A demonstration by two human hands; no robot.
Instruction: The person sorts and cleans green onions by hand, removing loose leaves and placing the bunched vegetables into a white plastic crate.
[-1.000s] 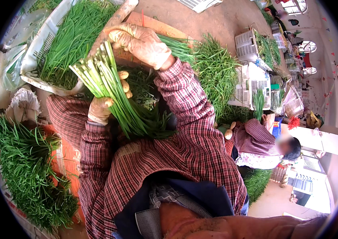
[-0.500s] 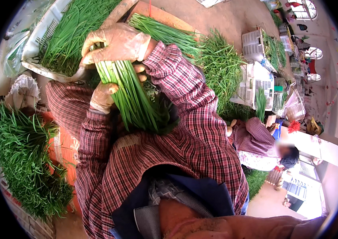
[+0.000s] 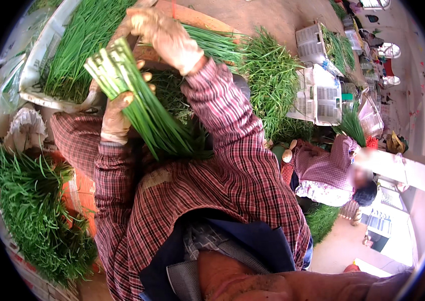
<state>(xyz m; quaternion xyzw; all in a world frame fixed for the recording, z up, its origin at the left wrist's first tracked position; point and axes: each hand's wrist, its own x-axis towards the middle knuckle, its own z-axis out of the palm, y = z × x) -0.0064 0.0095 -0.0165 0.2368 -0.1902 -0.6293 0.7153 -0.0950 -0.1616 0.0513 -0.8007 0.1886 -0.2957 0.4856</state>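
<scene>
A thick bunch of green chives (image 3: 144, 110) with pale cut ends is gripped in my gloved left hand (image 3: 116, 118). The thumb lies across the near side, and fingertips show on the far side. Its pale ends point up and left, while the leafy tips hang toward my lap. Above and right of those ends is my gloved right hand (image 3: 164, 37), apart from the bunch. Its fingers are loosely bent and somewhat blurred, with nothing visible in them. Behind that wrist, more chives (image 3: 212, 45) lie on an orange-brown board (image 3: 200, 20).
A white crate (image 3: 34, 75) of chives stands at far left. Loose greens are heaped on an orange surface (image 3: 79, 193) at near left. Another green pile (image 3: 270, 75) lies to the right, beside white crates (image 3: 328, 98). Further right, a person (image 3: 327, 160) sits near a green bundle.
My right hand has come off the pale ends and moved up and right. The bunch has tilted and shifted left and up in my left hand. The other person's green bundle has shifted too.
</scene>
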